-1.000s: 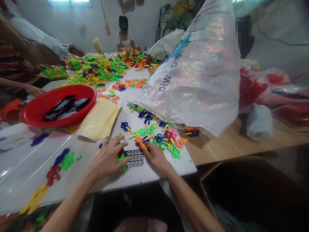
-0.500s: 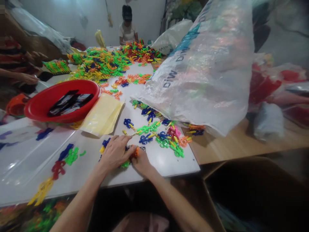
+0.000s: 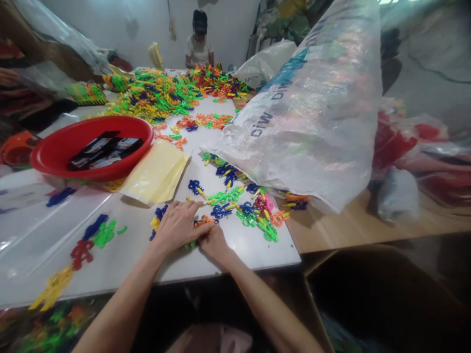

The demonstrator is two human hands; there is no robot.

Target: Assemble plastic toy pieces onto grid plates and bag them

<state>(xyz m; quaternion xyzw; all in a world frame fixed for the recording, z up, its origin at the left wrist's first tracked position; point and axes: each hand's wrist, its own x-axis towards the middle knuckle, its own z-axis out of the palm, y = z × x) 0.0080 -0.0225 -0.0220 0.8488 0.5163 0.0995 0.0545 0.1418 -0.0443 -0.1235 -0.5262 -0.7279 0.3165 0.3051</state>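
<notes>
My left hand (image 3: 178,224) lies palm down near the table's front edge, fingers stretched forward over small plastic pieces that it partly covers. Right beside its thumb, my right hand (image 3: 214,241) is closed, with curled fingers at an orange plastic piece (image 3: 206,221). A bit of green plastic (image 3: 190,244) shows below the left palm. Dark blue pieces (image 3: 160,212) stick out at the left of that hand. Ahead and to the right lie loose figure-like pieces, among them a blue one (image 3: 221,211) and a green one (image 3: 270,231), several with yellow ends.
A large printed white sack (image 3: 312,122) leans over the table's right side. At left are a red basin (image 3: 47,162) with dark packets and a yellow sheet (image 3: 156,171). Beyond is a big heap of coloured pieces (image 3: 158,93). A person (image 3: 198,49) sits at the far end; another is at left.
The orange piece shows more between my hands, and my right hand sits slightly lower. My left hand stays nearly in place. The view has shifted a little; the person at left has moved.
</notes>
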